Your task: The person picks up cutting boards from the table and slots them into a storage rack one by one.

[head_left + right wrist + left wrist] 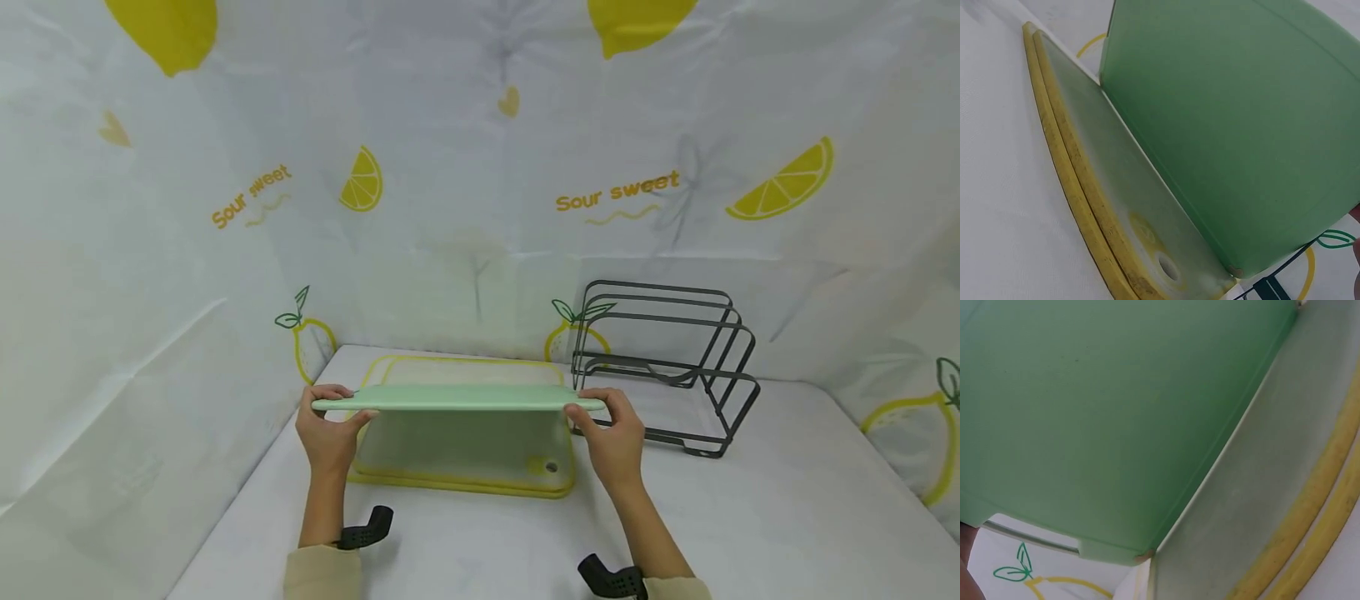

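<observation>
A light green cutting board (457,397) is held upright between both hands, its top edge toward the head camera. My left hand (330,433) grips its left end, thumb on the near side and fingers behind. At the right end, my right hand (617,437) pinches the board the same way. The green board (1104,425) fills much of the left wrist view, with a slot cut near one edge. Its lower edge meets the upper of two stacked, yellow-rimmed white cutting boards (1088,134). That upper board has a round hole near one corner.
A black wire rack (667,367) with several upright dividers stands at the back right, just beyond my right hand. The white table (480,542) backs onto a lemon-printed curtain (450,208). Each wrist wears a black camera mount.
</observation>
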The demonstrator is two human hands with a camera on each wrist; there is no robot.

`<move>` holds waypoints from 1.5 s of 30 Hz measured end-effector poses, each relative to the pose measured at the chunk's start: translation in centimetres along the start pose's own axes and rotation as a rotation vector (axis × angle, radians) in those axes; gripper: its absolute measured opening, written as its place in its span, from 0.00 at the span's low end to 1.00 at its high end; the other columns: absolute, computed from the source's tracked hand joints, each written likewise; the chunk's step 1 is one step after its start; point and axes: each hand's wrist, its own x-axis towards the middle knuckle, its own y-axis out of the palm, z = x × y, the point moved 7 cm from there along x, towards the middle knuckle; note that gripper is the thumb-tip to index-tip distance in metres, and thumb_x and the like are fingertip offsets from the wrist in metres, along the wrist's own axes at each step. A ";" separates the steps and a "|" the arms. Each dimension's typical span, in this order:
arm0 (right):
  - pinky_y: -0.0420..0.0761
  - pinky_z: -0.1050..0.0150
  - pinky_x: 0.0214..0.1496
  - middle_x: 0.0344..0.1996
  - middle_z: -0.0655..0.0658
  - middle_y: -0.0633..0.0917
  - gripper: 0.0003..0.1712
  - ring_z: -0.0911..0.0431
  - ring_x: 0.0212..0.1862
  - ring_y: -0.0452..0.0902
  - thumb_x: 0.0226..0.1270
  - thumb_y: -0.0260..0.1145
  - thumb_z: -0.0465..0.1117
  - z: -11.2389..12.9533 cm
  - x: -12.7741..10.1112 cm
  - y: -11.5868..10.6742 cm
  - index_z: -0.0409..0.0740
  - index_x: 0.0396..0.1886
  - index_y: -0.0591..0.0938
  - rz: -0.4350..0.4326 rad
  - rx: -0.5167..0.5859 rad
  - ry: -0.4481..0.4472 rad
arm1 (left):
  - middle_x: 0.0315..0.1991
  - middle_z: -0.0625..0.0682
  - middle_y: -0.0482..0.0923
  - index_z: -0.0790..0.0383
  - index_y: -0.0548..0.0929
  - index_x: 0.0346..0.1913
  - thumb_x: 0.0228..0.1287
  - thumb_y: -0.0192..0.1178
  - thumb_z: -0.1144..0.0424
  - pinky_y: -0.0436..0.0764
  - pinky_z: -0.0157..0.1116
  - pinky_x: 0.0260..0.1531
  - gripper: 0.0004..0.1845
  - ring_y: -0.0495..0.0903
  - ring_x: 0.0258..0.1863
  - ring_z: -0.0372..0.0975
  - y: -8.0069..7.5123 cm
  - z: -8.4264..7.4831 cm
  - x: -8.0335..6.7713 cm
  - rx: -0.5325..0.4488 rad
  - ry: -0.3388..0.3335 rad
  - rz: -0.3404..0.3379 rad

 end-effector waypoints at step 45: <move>0.82 0.77 0.43 0.39 0.49 0.90 0.18 0.72 0.40 0.84 0.62 0.76 0.42 0.3 1.2 0.7 0.34 0.45 0.86 0.014 0.092 0.249 | 0.40 0.44 0.72 0.70 0.73 0.56 0.46 0.81 0.67 0.73 0.21 0.43 0.35 0.73 0.39 0.31 0.5 -2.5 1.9 0.226 -0.299 0.034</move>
